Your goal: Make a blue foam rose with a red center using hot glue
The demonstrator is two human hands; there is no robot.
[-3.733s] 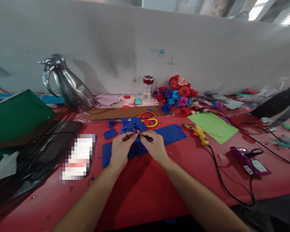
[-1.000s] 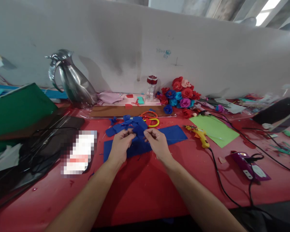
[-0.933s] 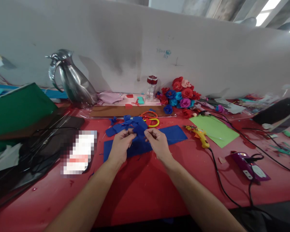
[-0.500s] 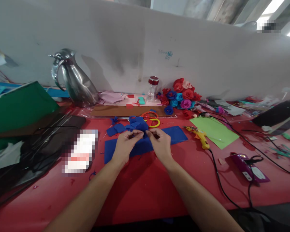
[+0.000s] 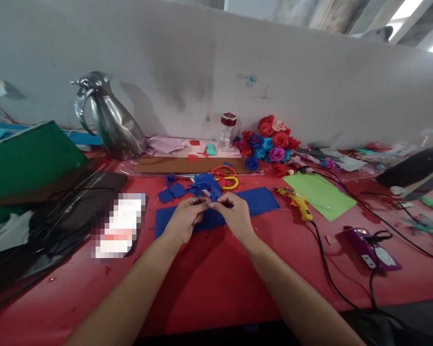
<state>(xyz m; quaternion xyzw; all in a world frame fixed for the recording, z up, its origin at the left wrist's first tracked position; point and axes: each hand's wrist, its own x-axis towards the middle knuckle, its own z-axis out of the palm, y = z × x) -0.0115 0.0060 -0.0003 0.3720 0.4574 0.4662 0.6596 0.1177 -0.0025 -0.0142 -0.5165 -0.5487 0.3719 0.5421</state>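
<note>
My left hand and my right hand meet over a blue sheet lying on the red table. Both pinch the base of a small blue piece between thumb and fingers, the fingertips almost touching. Just beyond them are loose blue cut pieces and scissors with orange and yellow handles, partly hidden by blue material. A yellow glue gun rests to the right of the sheet.
A metal jug, a glass bottle and a bunch of paper flowers stand along the wall. Right are a green sheet, a purple power strip and cables. A blurred-out bright object lies left.
My hands have turned slightly and drawn closer together at the fingertips. The blue piece between them has tilted, and more of it shows above the fingers.
</note>
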